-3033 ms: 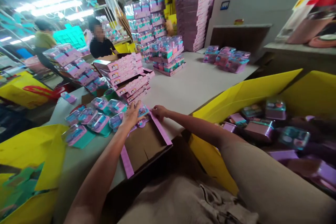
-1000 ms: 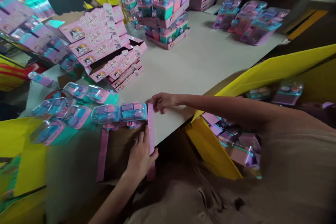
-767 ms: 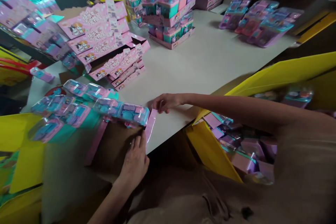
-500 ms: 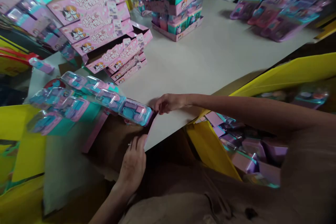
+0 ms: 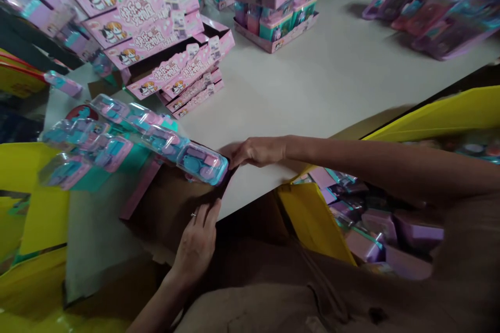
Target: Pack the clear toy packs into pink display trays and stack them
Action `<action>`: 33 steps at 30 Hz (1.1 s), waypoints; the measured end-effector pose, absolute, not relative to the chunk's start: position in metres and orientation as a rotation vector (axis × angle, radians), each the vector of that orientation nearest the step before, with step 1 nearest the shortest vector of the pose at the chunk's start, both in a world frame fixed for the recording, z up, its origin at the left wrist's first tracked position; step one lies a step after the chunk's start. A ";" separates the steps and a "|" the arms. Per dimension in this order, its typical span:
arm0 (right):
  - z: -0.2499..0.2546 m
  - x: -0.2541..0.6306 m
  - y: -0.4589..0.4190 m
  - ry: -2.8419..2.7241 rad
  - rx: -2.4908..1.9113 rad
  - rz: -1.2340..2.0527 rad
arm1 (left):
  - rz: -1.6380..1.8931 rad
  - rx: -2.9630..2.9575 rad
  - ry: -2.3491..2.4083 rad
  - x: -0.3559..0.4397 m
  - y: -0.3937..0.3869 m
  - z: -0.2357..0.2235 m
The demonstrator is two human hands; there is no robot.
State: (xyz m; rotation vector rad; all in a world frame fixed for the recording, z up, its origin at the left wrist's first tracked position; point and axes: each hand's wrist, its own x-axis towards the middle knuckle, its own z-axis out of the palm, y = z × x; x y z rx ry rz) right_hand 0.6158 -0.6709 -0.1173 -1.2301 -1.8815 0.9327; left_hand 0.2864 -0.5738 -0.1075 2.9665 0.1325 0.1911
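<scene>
Fingers, left hand (image 5: 195,247): slightly bent, tips against the right wall of the open tray (image 5: 167,203) (a ring shows on one); I cannot tell whether they grip it.
Fingers, right hand (image 5: 255,151): drawn narrow, pinching the tray's far right corner.
Open tray: at the near edge of the bench (image 5: 289,78), turned at a slant, brown inside with pink side walls.
Front clear-lidded box (image 5: 203,163): at the far end of the tray, close by the right fingertips, its contents blue, pink and purple.
Second clear-lidded box (image 5: 166,142): just beside it, to the left.
Loose boxes (image 5: 113,153): grouped on the bench's left part (a red round thing (image 5: 82,113) shows partly behind them).
Printed pink trays (image 5: 136,21): stacked beyond the group, cats and lettering on their fronts.
Filled trays (image 5: 273,26): stacked towards the far edge.
Packs (image 5: 433,15): side by side near the far right corner, blurred.
Yellow bin (image 5: 318,218): below the bench's right edge, with purple and teal boxes inside.
</scene>
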 end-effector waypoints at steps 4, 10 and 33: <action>-0.113 0.615 -0.670 -2.002 -1.226 0.840 | 0.258 3.014 0.139 0.287 -0.574 -0.106; -0.118 0.614 -0.672 -2.048 -1.239 0.726 | 0.271 3.107 0.228 0.285 -0.575 -0.109; -0.125 0.609 -0.679 -2.368 -1.394 0.134 | 0.099 2.774 0.401 0.282 -0.570 -0.133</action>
